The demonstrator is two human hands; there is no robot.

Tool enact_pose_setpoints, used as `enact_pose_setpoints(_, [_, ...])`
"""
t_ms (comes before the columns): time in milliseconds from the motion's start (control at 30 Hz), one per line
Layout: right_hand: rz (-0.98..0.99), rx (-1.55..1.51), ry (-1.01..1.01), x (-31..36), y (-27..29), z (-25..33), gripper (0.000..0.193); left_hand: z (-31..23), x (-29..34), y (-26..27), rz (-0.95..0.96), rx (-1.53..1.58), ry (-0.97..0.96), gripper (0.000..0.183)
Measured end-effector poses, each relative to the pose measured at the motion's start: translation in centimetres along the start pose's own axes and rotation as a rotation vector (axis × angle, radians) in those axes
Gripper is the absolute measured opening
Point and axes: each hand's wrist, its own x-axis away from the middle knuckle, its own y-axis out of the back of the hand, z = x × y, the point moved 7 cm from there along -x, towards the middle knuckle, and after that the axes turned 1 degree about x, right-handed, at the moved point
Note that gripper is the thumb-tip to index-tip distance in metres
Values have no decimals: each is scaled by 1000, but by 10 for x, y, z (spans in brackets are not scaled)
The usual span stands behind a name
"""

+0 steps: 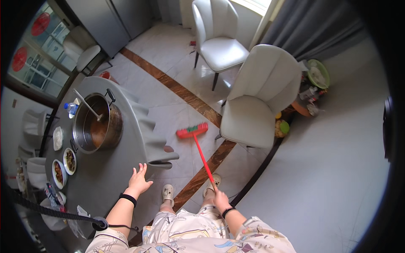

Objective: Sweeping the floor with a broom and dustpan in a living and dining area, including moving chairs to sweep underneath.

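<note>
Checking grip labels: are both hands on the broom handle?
No, only the right hand grips the broom handle; the left hand is open and apart from it.

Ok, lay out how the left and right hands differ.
The right hand is closed around the red broom handle; the left hand is spread open, holding nothing. The left hand is near the gray tablecloth; the right hand is farther from it. Both wrists wear black bands.

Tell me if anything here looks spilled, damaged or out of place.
A small red object lies on the pale tiled floor, left of the far pale grey padded chair, away from the long red broom in your right hand. It looks stray, but is too small to identify. I see no spill or damage.
</note>
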Motion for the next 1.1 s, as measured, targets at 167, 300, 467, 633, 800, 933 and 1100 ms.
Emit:
enact_pose_setpoints(167, [76, -123, -213, 169, -53, 9, 41, 27, 0, 2, -19, -141, -195, 95])
enact_pose_setpoints(300, [73, -120, -397, 268, -99, 19, 41, 22, 5, 12, 30, -167, -255, 98])
enact_pose_setpoints(467, [-157, -309, -480, 322, -104, 42, 35, 32, 5, 5, 14, -313, -353, 101])
enact_pose_setpoints(633, [-420, -305, -457, 283, -93, 64, 33, 39, 2, 5, 57, -320, -380, 103])
enact_pose_setpoints(800, [-299, -401, -633, 190, -117, 53, 45, 37, 5, 0, 63, -362, -413, 105])
enact_pose_setpoints(933, [-320, -565, -750, 203, -173, 49, 45, 40, 13, -5, 42, -355, -477, 103])
enact_pose_setpoints(1100, [-261, -588, -741, 352, -317, 67, 46, 99, 17, -25, -23, -160, -628, 96])
